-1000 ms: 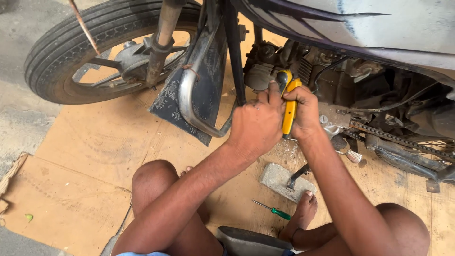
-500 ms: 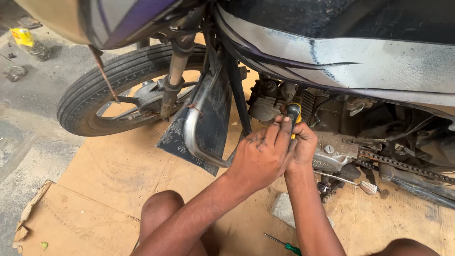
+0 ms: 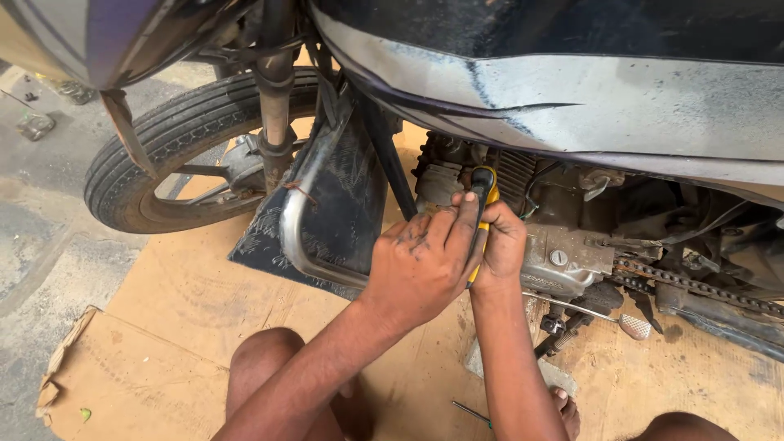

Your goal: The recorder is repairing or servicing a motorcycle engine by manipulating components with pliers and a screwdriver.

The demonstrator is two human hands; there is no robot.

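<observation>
The right hand (image 3: 500, 245) is clenched around the yellow-and-black handle of a screwdriver (image 3: 483, 186), its upper end poking out above the fist against the motorcycle engine (image 3: 563, 249); the left hand (image 3: 425, 265) is curled over the right, fingers laid on the handle too; just left of both runs the chrome crash guard (image 3: 298, 233); beyond it stands the front wheel (image 3: 175, 167); the drive chain (image 3: 694, 286) lies to the right; cardboard (image 3: 163, 343) covers the ground beneath.
</observation>
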